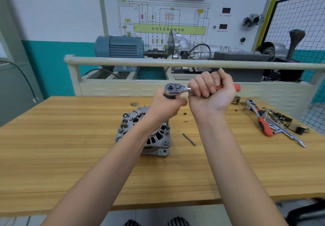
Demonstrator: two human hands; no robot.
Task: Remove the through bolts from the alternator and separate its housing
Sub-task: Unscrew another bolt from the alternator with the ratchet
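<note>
Now | wooden bench (70,155) | left hand (165,106) grips extension | right hand (211,92) grips ratchet (177,88) | alternator (140,131)

One alternator (143,131), two ratchets (177,88) (258,115), one loose bolt (189,139).

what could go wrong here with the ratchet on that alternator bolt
The alternator sits loose on the table with neither hand on it, so it may twist or tip as the right hand swings the ratchet. The left hand steadies a tall extension, which could lean and slip off the bolt head. The loose bolt could roll away.
</note>
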